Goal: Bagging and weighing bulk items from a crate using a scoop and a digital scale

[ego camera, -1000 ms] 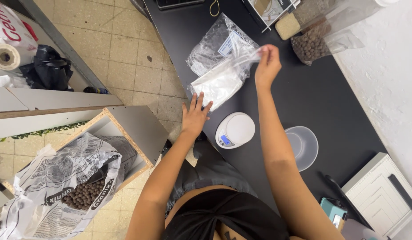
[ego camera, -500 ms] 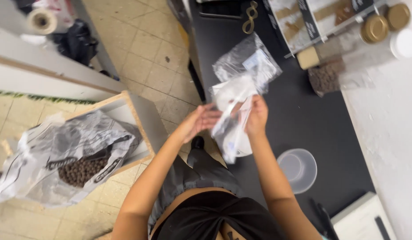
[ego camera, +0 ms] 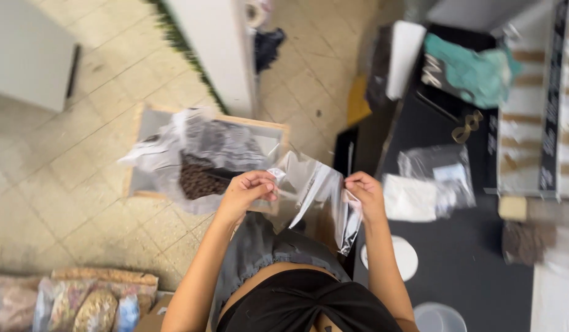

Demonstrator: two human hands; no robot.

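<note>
- Clear plastic made up the small bag (ego camera: 315, 200) that both hands held in the air in front of the person's body, between the black counter (ego camera: 475, 246) and a wooden crate (ego camera: 143, 154) on the tiled floor (ego camera: 69, 178).
- The left hand (ego camera: 247, 190) pinched the bag's upper left corner between thumb and fingertips; the other fingers were curled in.
- The right hand (ego camera: 365, 193) pinched the opposite edge in the same way, so the bag hung stretched and slack between them, its lower end drooping towards the lap.
- Behind the bag, and partly hidden by it, the crate held a large crumpled sack (ego camera: 192, 157) open on dark brown pellets.
- On the counter just right of the right hand lay a stack of clear bags (ego camera: 429, 184); a round white scale (ego camera: 398, 255) sat below them, partly covered by the right forearm.
- A clear plastic cup (ego camera: 438, 316) showed at the lower edge.
- Farther off lay a teal cloth (ego camera: 475, 67) and a small brown pile (ego camera: 524, 240), too blurred to identify.
- Packed bags (ego camera: 75, 301) lay at the lower left on the floor.
</note>
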